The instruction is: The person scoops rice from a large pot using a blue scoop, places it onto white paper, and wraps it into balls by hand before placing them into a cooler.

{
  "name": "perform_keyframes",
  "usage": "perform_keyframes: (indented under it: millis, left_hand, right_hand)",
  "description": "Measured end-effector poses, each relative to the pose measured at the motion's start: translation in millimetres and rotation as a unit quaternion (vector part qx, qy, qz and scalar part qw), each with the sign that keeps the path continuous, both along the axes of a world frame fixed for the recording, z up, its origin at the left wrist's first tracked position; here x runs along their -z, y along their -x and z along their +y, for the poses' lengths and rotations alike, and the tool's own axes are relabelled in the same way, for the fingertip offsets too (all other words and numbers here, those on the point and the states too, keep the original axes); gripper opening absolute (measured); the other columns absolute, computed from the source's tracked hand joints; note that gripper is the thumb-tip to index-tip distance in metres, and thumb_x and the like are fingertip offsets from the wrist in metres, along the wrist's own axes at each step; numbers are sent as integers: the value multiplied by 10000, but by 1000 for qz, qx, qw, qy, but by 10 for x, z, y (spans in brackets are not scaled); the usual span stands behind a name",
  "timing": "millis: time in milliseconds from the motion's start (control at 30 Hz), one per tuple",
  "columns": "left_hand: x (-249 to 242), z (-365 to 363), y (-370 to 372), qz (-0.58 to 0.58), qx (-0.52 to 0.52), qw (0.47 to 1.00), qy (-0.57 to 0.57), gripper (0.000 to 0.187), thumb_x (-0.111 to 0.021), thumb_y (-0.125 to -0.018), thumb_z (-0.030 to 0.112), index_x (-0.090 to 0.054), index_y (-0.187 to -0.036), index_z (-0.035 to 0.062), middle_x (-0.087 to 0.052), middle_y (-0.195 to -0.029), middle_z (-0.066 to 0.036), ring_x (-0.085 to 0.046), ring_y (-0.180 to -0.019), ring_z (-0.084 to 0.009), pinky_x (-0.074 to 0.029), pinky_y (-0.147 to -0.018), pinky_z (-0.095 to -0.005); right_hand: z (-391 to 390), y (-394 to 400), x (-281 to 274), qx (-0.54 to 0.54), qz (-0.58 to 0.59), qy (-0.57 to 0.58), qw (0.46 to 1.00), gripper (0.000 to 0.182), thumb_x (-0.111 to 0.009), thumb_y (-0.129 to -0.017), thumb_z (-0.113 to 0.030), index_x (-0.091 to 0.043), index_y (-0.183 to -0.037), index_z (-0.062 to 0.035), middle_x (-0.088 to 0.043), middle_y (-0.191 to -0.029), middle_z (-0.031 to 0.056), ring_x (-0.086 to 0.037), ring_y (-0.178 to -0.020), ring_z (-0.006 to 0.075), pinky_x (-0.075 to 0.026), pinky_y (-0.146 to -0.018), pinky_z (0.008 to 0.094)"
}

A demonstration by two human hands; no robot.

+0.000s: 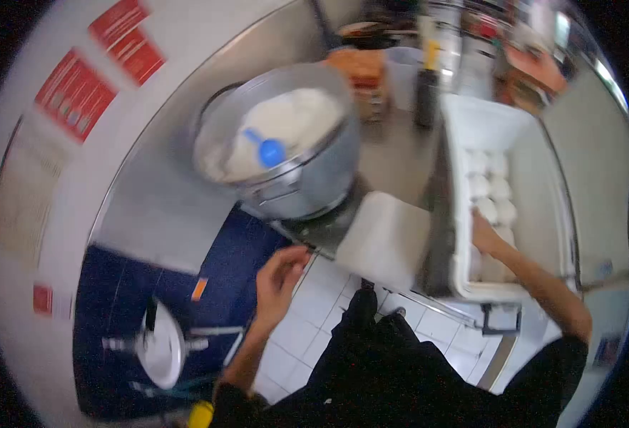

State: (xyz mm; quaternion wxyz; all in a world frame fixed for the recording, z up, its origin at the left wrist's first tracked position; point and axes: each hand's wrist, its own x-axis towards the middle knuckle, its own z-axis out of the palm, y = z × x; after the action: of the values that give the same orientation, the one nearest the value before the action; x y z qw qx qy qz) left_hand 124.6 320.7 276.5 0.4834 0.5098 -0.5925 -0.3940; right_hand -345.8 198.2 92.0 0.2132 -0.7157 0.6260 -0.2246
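Inside the white tray (464,278), the right hand (483,234) touches dough balls (491,187), grip unclear; the left hand (280,278) hangs half-curled, empty.

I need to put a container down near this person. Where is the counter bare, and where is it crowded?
Bare steel counter shows between the big metal bowl and the white tray of dough balls. The white board in front also looks bare. The back, around the dark bottle, is crowded. The right hand reaches into the tray; the left hand hangs empty.
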Motion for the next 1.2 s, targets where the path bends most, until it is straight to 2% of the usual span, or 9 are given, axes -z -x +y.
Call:
perform_keyframes:
  millis: [133,233,367,467,600,800,933,1133,1200]
  left_hand:
    - [-759,-518,-311,-220,18,955,198,200,-604,-869,20,-680,-1053,32,-682,-946,-73,-628,-809,-138,-497,-743,-280]
    - [-1029,-1416,-514,-293,35,918,265,157,-594,-889,83,-691,-1006,43,-693,-903,-114,-648,-794,-185,-505,-737,-296]
    - [-861,-3100,-940,-475,76,840,252,190,-567,-854,74,-708,-980,77,-688,-923,-168,-668,-812,-288,-526,-733,-394]
    - [-249,-4321,-1343,-585,152,782,150,264,-575,-768,66,-719,-988,89,-692,-934,-171,-665,-868,-329,-516,-772,-457]
    - [372,-4969,-1622,-722,307,620,-8,293,-635,-686,153,-761,-948,191,-719,-908,-113,-677,-875,-298,-533,-756,-410]
    - [241,-4537,-1647,-715,429,549,54,237,-676,-695,307,-724,-866,149,-691,-903,-111,-655,-868,-311,-508,-737,-433]
    - [181,-4274,-1913,-573,529,626,-19,325,-647,-784,204,-574,-1087,113,-615,-981,-191,-620,-856,-371,-486,-775,-459]
    - [-1,-4579,-1862,-370,449,776,-242,390,-422,-989,168,-416,-1375,116,-601,-1107,-235,-647,-820,-302,-517,-759,-454]
    - [765,-5439,-2041,-349,415,814,207,311,-396,-1011,227,-489,-1291,130,-636,-974,-203,-641,-637,-247,-539,-587,-397]
  right_hand:
    - [231,65,-415,-143,235,-49,960,567,-582,-828,-202,-431,-1322,30,-507,-1201,273,-503,-1091,462,-396,-994,530]
    - [84,198,-421,-197,319,-142,916,553,-684,-788,-338,-556,-1238,-42,-566,-1211,232,-529,-1122,398,-376,-986,533]
    - [421,-158,-1414,1,130,-8,991,438,-627,-876,-232,-549,-1250,-17,-618,-1139,206,-614,-1021,308,-466,-879,444]
    - [737,-610,-2193,165,-43,-71,983,365,-547,-954,-215,-544,-1281,-52,-610,-1196,179,-578,-1080,263,-447,-934,364]
    - [1354,-505,-1702,308,-105,57,944,378,-520,-992,-302,-574,-1206,4,-644,-1111,121,-577,-1023,171,-440,-927,333]
    - [1699,-124,-1222,478,-67,126,867,377,-557,-977,-335,-590,-1186,-22,-636,-1051,63,-580,-923,119,-480,-712,258]
    - [1299,-758,-1679,498,-14,25,867,318,-485,-1007,-309,-544,-861,-33,-524,-775,6,-468,-712,96,-378,-621,247]
    - [1568,-317,-1326,482,2,82,872,332,-513,-980,-350,-580,-842,-56,-553,-723,8,-508,-644,107,-420,-564,271]
    - [1406,-396,-1399,481,8,85,873,340,-508,-982,-351,-579,-839,-50,-561,-727,13,-513,-646,111,-429,-571,276]
